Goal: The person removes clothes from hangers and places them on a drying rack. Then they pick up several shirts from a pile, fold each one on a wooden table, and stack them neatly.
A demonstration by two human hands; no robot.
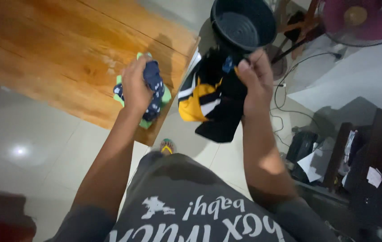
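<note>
The left hand (136,87) is closed around a dark blue patterned cloth with a green edge (154,89), held over the corner of the wooden table (56,49). The right hand (254,78) grips a black and yellow garment (206,105) that hangs below a black basket (244,23); it probably holds the basket rim too, but blur hides this. The step in hand looks like taking clothes out; laying them down calls for the table surface.

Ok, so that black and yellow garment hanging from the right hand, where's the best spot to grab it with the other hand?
Take the black and yellow garment at its drooping lower end, coming from below on the left, where it hangs free. The right hand already pinches the top by the black bucket; the left hand holds a navy patterned cloth.
</note>
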